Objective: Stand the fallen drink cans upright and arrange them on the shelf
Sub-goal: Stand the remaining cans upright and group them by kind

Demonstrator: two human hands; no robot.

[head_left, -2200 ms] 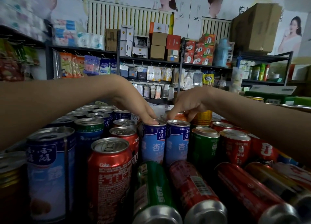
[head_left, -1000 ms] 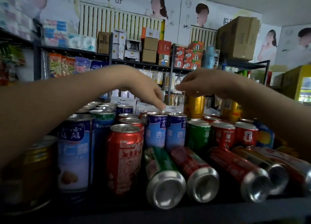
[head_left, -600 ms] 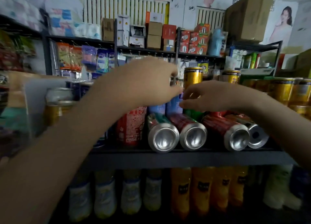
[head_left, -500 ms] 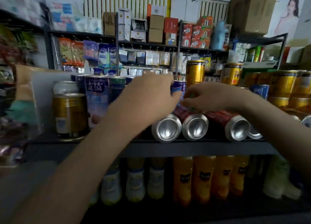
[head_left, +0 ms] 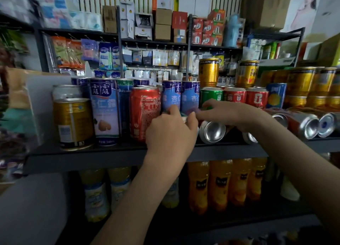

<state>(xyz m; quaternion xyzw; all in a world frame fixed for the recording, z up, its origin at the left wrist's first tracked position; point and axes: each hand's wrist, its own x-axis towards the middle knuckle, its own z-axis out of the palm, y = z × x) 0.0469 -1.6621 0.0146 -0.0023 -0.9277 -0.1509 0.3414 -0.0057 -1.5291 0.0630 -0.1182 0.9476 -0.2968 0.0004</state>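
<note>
**Grips placed for righting**

Left hand [head_left: 171, 134] curls round a fallen can [head_left: 184, 118], mostly hidden; right hand [head_left: 228, 114] drapes the neighbouring can [head_left: 212, 131], clamped or not I cannot tell; both cans lie base-outward at the shelf [head_left: 110, 152] front, presumably held for tipping upright.

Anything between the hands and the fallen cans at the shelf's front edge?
Nothing visible. The right hand lies over the fallen can whose silver base faces out. The left hand, beside it, hides what it touches. Upright blue cans stand close behind.
</note>
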